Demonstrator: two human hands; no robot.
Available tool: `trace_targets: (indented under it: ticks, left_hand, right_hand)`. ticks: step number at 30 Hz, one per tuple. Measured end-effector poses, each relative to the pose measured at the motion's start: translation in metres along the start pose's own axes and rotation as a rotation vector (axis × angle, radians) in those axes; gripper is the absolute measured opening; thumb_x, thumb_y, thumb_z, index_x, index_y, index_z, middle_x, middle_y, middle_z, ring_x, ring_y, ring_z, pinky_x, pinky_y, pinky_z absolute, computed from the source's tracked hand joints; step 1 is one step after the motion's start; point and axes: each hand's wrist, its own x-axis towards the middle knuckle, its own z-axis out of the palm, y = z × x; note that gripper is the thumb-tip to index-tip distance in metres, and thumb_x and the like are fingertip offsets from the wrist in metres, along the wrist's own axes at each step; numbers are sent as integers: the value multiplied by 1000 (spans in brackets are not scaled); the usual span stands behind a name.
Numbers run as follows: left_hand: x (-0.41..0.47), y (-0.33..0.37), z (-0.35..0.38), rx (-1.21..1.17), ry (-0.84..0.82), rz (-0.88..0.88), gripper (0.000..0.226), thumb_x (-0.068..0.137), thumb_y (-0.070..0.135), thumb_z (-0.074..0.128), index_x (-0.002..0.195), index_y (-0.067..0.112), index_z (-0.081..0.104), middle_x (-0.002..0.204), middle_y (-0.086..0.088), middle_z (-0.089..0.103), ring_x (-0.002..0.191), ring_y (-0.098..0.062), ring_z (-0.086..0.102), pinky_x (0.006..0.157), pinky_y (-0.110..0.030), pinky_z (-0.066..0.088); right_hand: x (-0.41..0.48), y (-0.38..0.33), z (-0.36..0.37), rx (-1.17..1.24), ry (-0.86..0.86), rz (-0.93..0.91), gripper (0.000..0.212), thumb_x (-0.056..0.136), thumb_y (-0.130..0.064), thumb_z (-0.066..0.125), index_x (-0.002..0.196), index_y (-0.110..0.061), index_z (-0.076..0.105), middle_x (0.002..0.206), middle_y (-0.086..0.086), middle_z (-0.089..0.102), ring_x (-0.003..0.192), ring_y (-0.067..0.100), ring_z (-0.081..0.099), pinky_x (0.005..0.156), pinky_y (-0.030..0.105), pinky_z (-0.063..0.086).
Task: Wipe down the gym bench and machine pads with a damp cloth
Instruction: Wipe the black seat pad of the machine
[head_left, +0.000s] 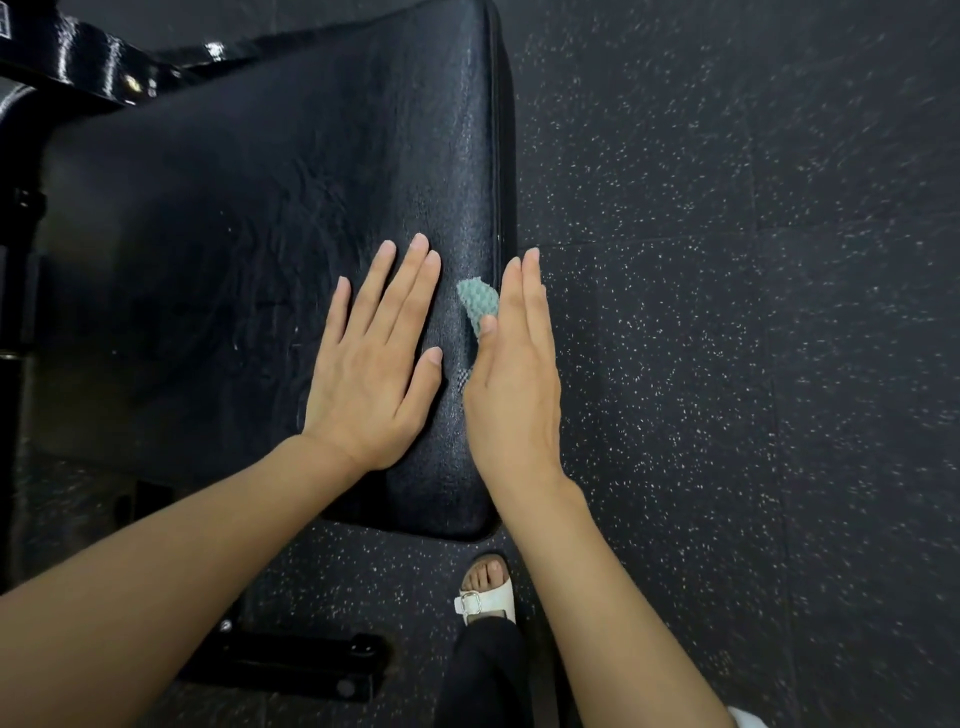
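Standing nearest: we see a foot in a white sandal (488, 597) on the speckled rubber floor (727, 260), just off the near end of the desk (234, 208), with a black trouser leg (483, 675) below it at the bottom edge.
Base bar: a black metal bar (291, 660) with bolts lies on the floor, left of the sandal.
Left hand: the left hand (371, 374) lies flat, palm down, on the near right part of the desk, its fingers straight and slightly spread.
Left grip: apart, holding nothing.
Right hand: the right hand (514, 384) sits at the desk's right edge, near the left hand but not touching it, tilted on its side with fingers straight and together, pointing away from us.
Right grip: apart, not clamped; the thumb lies on the cloth (475, 299) and presses it to the desk.
Cloth: teal and textured, mostly hidden by the right hand; one corner shows beyond the thumb, between our two hands, on the desk's right edge.
Desk: a black padded gym surface filling the left and centre, with a speckled sheen along its right side beyond the cloth.
Frame: a glossy black metal frame (67, 57) stands at the far top left, beside the desk's far corner.
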Motion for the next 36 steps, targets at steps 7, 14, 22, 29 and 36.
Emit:
trace_targets:
  ticks: [7, 14, 22, 29, 36]
  left_hand:
    - [0, 0, 0, -5, 7, -1, 66, 97, 32, 28, 159, 11, 16, 167, -2, 10, 155, -19, 4, 124, -49, 5]
    - [-1, 0, 0, -6, 9, -1, 66, 97, 32, 28, 158, 11, 17, 167, -2, 11, 154, -20, 5, 125, -47, 4]
    - [0, 0, -1, -2, 2, -5, 66, 96, 31, 30, 158, 10, 18, 167, -2, 12, 154, -20, 6, 124, -49, 6]
    - [1, 0, -2, -7, -13, -9, 67, 96, 33, 31, 158, 11, 18, 167, -2, 11, 154, -20, 6, 124, -49, 6]
    - [2, -1, -2, -5, -17, -7, 67, 95, 33, 31, 158, 11, 19, 167, -3, 12, 154, -21, 7, 123, -51, 9]
  right_hand:
    - [25, -1, -3, -124, 36, -113, 53, 107, -18, 28, 158, -16, 12, 166, -5, -1, 152, 14, -7, 124, 47, 3]
    - [-23, 14, -2, -66, 13, -176, 53, 106, -22, 22, 157, -16, 11, 166, -6, 1, 152, 8, -9, 124, 37, 1]
    - [-13, 15, -3, 15, -11, -154, 54, 105, -22, 22, 157, -15, 12, 163, -10, 0, 152, 7, -5, 124, 41, 12]
    - [49, -1, -9, -2, -22, -179, 51, 108, -14, 26, 157, -12, 13, 166, -2, 3, 153, 14, -4, 124, 44, 11]
    - [77, -10, -17, -21, -70, -168, 51, 109, -17, 25, 158, -16, 11, 166, -6, 0, 152, 11, -4, 124, 39, 12]
